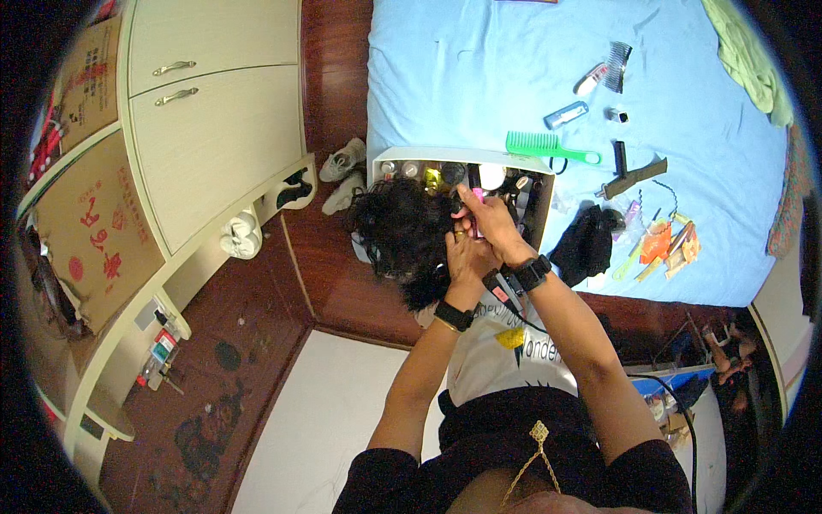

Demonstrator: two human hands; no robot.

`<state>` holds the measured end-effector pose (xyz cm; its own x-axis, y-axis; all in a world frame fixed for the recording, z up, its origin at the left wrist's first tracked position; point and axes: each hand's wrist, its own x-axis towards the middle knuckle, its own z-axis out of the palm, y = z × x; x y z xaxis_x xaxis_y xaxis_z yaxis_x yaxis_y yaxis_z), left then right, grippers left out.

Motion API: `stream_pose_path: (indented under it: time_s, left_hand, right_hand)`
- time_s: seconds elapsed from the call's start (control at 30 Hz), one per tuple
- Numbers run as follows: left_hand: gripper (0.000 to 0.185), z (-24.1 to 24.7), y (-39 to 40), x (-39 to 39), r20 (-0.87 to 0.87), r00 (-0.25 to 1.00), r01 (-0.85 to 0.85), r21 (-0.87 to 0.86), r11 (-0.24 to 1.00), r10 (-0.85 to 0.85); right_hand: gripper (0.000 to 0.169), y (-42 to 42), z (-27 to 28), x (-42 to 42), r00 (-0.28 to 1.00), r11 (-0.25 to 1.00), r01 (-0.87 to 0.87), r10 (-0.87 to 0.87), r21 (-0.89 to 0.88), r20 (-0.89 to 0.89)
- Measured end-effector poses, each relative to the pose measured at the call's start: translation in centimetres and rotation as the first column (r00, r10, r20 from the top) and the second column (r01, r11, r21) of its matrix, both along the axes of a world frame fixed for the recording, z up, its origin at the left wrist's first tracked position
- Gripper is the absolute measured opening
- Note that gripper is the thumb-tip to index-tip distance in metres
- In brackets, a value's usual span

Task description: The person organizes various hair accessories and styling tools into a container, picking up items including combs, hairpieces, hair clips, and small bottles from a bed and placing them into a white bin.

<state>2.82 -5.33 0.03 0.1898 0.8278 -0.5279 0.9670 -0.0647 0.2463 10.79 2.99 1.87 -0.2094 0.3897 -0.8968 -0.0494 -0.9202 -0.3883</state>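
Note:
My left hand point(469, 258) and my right hand point(493, 221) meet over the near side of an open white box or drawer point(449, 155). Small pink and dark pieces show at the fingers of both; whether they are gripped cannot be told. Bottles, a gold-coloured item point(433, 178) and a round white item point(492, 175) fill the back of the box. Just left of my hands, a mass of curly black hair point(401, 238) hides the box's near left part; I cannot tell whether it is a person's head or a wig. Each wrist wears a black band.
On the blue-covered bed point(449, 77) lie a green comb point(546, 146), a black comb point(618, 67), a blue tube-like item point(566, 115), black cloth point(583, 247) and several small packets point(668, 247). Shoes point(343, 160) stand beside the bed. A white cabinet point(218, 141) is at the left. A cable hangs near my right arm.

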Motion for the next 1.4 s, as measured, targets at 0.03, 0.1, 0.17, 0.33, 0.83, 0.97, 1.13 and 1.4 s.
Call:
stream_pose_path:
  time_s: [0.03,0.1,0.17,0.33,0.83,0.97,1.13,1.4]
  left_hand:
    - [0.042,0.2,0.3,-0.2,0.057,0.997,-0.044,-0.009,0.999,0.044]
    - [0.052,1.9,1.2,-0.2,0.064,0.996,-0.046,-0.161,0.986,0.057]
    - [0.060,2.9,0.1,-0.7,0.128,0.992,-0.010,0.107,0.994,-0.004]
    - [0.064,6.1,1.5,-0.9,0.213,0.958,-0.181,-0.061,0.982,0.190]
    - [0.052,8.3,-0.2,-2.6,-0.030,0.988,-0.152,0.034,0.988,0.153]
    - [0.050,7.8,-0.3,-3.0,-0.039,0.989,-0.145,-0.010,0.989,0.144]
    - [0.051,7.1,-0.9,-3.7,-0.042,0.988,-0.145,0.010,0.989,0.145]
    - [0.051,7.1,0.4,-3.2,-0.022,0.992,-0.129,-0.041,0.991,0.128]
  right_hand:
    - [0.055,0.2,0.2,0.1,1.000,1.000,-0.013,0.013,0.010,-0.010]
    - [0.054,0.4,0.8,0.6,0.999,0.999,-0.036,0.037,0.025,-0.030]
    - [0.052,0.0,0.5,1.8,0.984,0.979,-0.176,0.172,0.106,0.048]
    - [0.048,-1.2,0.9,4.1,0.957,0.917,-0.282,0.249,0.283,0.146]
    - [0.038,-4.2,3.5,3.3,0.550,0.266,-0.828,0.224,0.493,0.805]
    - [0.046,-3.3,5.7,3.8,0.596,0.222,-0.801,0.196,0.557,0.779]
    - [0.011,3.7,2.8,11.0,0.610,0.272,-0.728,-0.164,0.630,0.775]
    - [0.033,16.6,-8.9,19.9,0.170,0.766,-0.632,-0.006,0.114,0.985]
